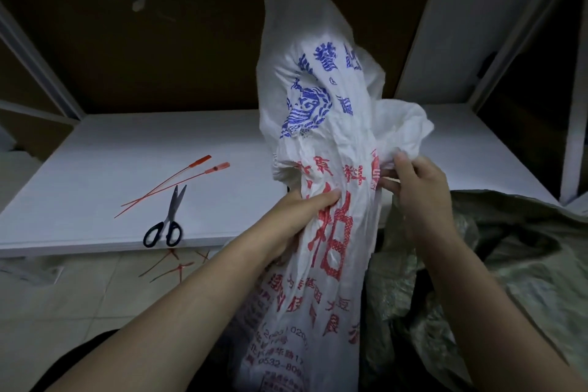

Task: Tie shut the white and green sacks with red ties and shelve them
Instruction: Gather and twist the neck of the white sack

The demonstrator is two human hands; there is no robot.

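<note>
1. Left hand (299, 213) first: its fingers (324, 197) are curled round the bunched middle of the white sack (321, 137), squeezing the cloth into a neck.
2. Right hand (420, 191) is just beside it, fingertips (399, 158) pinching a loose fold on the sack's right edge.
3. The sack stands upright between both forearms, in front of the shelf board (111, 156). Its floppy top rises high and blocks the middle of the shelf behind.
4. Crowding the right wrist is the green sack (515, 251), slumped open and crumpled, touching the white one low down.
5. Out left on the board lie two red ties (165, 183), side by side, thin tails with flat tabs at the far end.
6. Black-handled scissors (165, 223) lie blades slightly open at the board's front edge, tips touching the ties.
7. Below on the tiled floor (63, 312), snipped red tie ends (175, 266) are scattered.
8. Writing: large red Chinese characters run down the sack, a blue dragon-like emblem sits above with blue characters, and near the bottom the digits "0532-80" can be read; the rest is too creased.
9. Materials: the white sack is a thin woven plastic, heavily wrinkled; the green one is a coarser, shiny weave.
10. White uprights (426, 25) frame the shelf, with a brown backing board (159, 41) behind.
</note>
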